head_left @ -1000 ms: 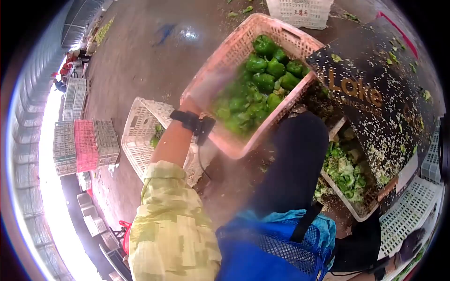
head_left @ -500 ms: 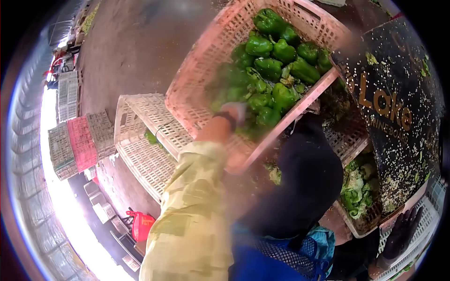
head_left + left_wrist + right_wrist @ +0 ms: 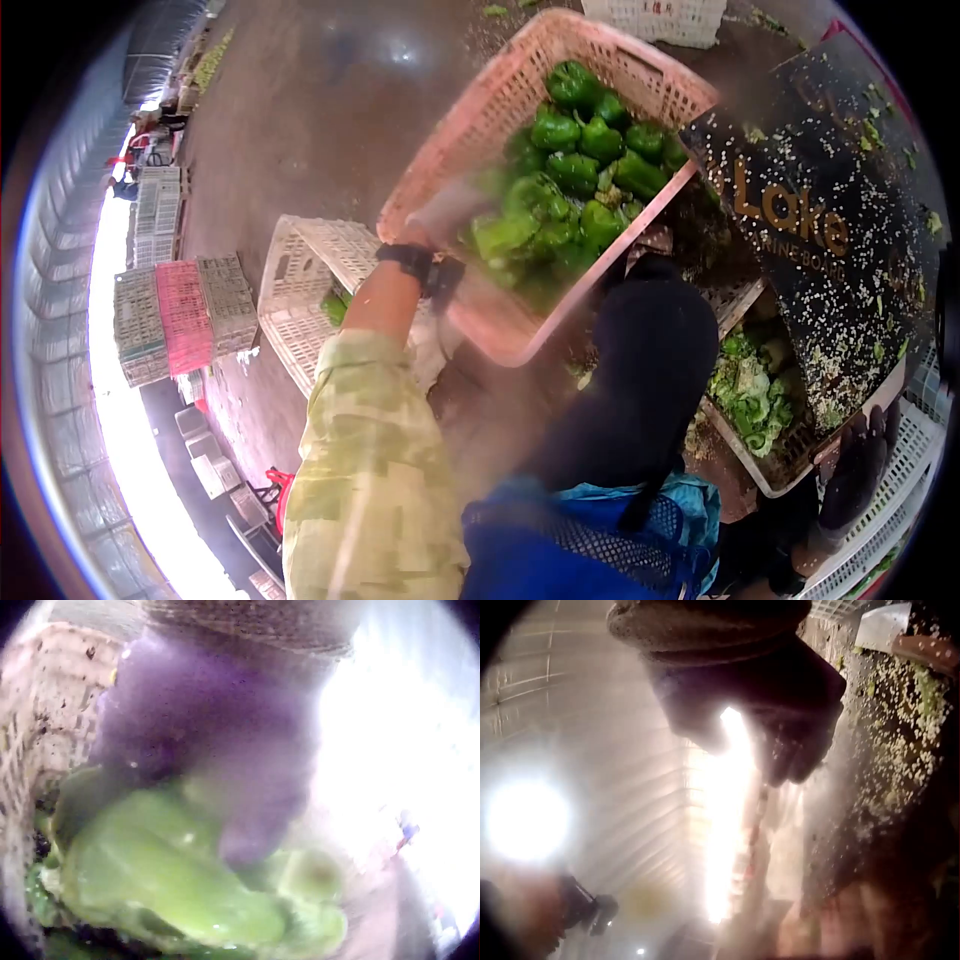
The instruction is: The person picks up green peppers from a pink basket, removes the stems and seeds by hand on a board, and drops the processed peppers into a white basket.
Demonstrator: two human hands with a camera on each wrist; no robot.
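Note:
My left hand, blurred in the head view, is over the near left part of a pink plastic crate. In the left wrist view its purple glove grips a light green bell pepper, the thumb bent down against it. Darker green bell peppers lie heaped in the crate. Off at the lower right, my right hand wears a dark glove and holds nothing. The right wrist view shows its fingers loosely bent, apart from the thumb.
A printed black board strewn with white bits stands at the right. Below it, a crate holds leafy scraps. A white crate lies tipped at the left, and stacked crates stand farther off. My dark-clothed knee is beside the pink crate.
The left hand reached right among the peppers half a second ago and is now back toward the crate's left side with a light green pepper. The right hand has stayed at the lower right.

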